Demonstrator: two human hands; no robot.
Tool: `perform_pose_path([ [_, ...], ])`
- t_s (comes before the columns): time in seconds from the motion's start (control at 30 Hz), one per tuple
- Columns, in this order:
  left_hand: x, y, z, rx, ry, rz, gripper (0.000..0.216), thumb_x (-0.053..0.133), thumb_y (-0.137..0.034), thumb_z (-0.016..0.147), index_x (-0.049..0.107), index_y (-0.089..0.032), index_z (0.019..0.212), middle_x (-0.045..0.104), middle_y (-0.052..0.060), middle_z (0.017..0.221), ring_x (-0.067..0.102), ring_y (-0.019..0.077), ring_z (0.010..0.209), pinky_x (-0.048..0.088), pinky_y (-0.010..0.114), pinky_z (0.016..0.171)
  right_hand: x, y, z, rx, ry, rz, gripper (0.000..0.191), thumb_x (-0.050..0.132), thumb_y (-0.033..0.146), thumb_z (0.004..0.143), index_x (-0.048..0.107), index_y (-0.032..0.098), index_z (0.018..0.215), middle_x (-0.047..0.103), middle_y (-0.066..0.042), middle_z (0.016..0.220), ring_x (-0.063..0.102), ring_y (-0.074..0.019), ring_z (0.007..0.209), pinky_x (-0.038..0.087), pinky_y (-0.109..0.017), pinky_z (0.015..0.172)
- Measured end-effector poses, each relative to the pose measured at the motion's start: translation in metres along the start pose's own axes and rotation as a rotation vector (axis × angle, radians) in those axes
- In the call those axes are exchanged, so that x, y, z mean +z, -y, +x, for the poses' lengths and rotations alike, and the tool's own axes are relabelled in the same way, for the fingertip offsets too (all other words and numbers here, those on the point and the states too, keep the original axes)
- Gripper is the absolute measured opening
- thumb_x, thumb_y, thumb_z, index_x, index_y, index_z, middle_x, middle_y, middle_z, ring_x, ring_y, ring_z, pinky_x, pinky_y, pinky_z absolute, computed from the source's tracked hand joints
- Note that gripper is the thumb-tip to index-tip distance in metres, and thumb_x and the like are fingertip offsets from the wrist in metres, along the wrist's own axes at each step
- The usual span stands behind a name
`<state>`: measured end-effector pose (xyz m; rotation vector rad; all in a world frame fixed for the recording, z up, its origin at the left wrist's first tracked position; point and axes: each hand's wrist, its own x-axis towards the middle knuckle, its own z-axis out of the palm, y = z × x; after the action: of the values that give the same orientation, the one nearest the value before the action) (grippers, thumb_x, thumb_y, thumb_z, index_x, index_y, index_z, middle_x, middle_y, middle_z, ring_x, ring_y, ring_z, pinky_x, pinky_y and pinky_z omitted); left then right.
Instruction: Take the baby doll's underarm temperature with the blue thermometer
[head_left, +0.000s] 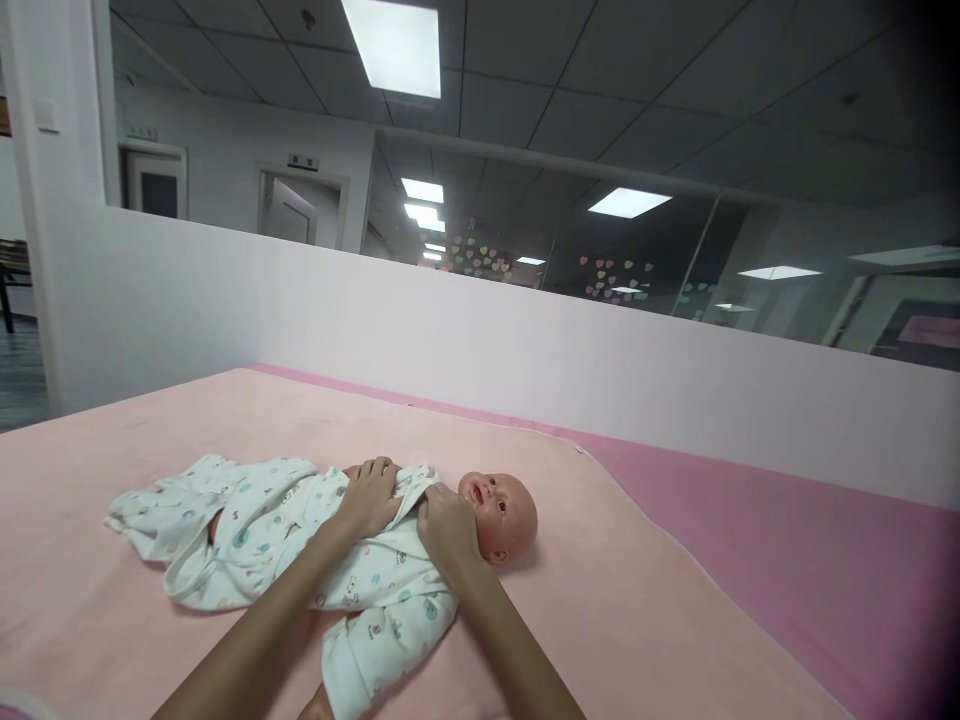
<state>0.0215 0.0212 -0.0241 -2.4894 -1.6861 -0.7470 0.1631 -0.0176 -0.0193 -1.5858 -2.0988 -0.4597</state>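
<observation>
Pale peach fabric, a blanket (637,620), covers most of the lower half of the frame. A brighter pink mat (825,545) extends from beneath it at the right and along its far edge. The baby doll (517,515) lies face up at lower centre, head toward the right of the frame. Its garment (262,500) is white cotton-like cloth printed with small green and brown motifs, spread over the torso and trailing to the lower left. The near sleeve (401,630) points toward the bottom edge; part of the doll's forearm protrudes from the cuff.

Left hand (369,498): laid across the doll's chest on the garment, fingers close together and slightly curled. Whether the thumb pinches cloth cannot be told. Right hand (448,525): beside the doll's chin, fingers bent and clamped on the garment's edge near the neck.

A white half-height wall (525,335) runs behind the mat across the middle of the frame. Glass panels above it show heart-shaped stickers (480,260) at upper centre. A rectangular ceiling light (397,50) is lit at the top. At upper left, a white door (292,212) stands ajar below a small sign (303,161).
</observation>
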Motion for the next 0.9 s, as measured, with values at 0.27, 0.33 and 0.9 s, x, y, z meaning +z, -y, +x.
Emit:
perform_pose_path([
  [0.27, 0.001, 0.001, -0.005, 0.029, 0.004, -0.063, 0.046, 0.043, -0.036, 0.076, 0.045, -0.017, 0.118, 0.044, 0.011, 0.125, 0.037, 0.0268, 0.116, 0.026, 0.039, 0.096, -0.032, -0.057, -0.011, 0.071, -0.606, 0.174, 0.027, 0.037, 0.017, 0.082, 0.062, 0.015, 0.092, 0.063, -0.008, 0.083, 0.055, -0.0177, 0.08, 0.042, -0.029, 0.073],
  [0.33, 0.001, 0.001, -0.004, 0.031, -0.011, -0.071, 0.045, 0.043, -0.036, 0.076, 0.046, -0.017, 0.117, 0.045, 0.01, 0.123, 0.04, 0.0265, 0.113, 0.027, 0.039, 0.096, -0.035, -0.074, -0.009, 0.176, -0.558, 0.173, 0.03, 0.038, 0.022, 0.081, 0.06, 0.014, 0.101, 0.062, -0.01, 0.097, 0.052, -0.0214, 0.093, 0.042, -0.034, 0.08],
  [0.9, -0.003, -0.002, -0.004, 0.053, -0.115, -0.158, 0.044, 0.044, -0.048, 0.079, 0.048, -0.02, 0.113, 0.051, 0.008, 0.112, 0.045, 0.0255, 0.107, 0.03, 0.041, 0.092, -0.045, -0.115, -0.013, 0.223, -0.09, 0.626, 0.034, 0.045, 0.036, 0.077, 0.061, 0.023, 0.104, 0.058, -0.004, 0.112, 0.048, -0.0202, 0.108, 0.036, -0.036, 0.095],
])
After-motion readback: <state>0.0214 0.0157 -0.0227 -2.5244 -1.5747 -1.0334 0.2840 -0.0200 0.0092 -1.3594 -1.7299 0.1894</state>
